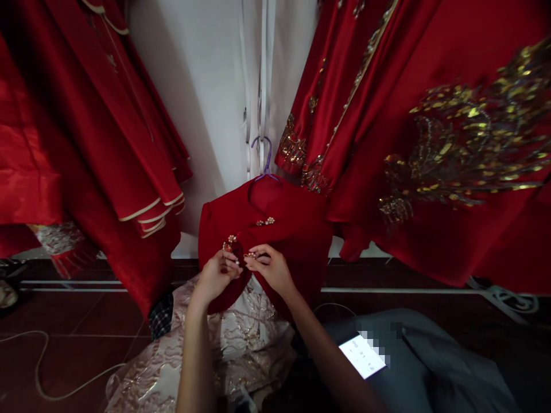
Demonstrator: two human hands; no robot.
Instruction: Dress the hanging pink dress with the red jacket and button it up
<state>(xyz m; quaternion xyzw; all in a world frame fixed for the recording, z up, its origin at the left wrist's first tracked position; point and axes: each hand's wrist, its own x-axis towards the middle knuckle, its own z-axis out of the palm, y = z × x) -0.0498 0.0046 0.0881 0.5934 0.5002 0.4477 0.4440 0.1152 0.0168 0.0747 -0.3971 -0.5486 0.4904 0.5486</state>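
A short red jacket hangs in front of me on a purple wire hanger. Near its neckline a jewelled clasp lies across the front opening, and it looks fastened. Lower down, my left hand is closed on the left front edge, just under a flower-shaped beaded clasp. My right hand pinches a small beaded clasp piece between thumb and fingers on the right front edge. A small gap separates the two hands. The fingers partly cover what each one grips.
Red garments hang on the left, and red dresses with gold sequins on the right. Pale brocade fabric lies below the jacket. A lit phone rests on grey cloth. A white cable runs across the tiled floor.
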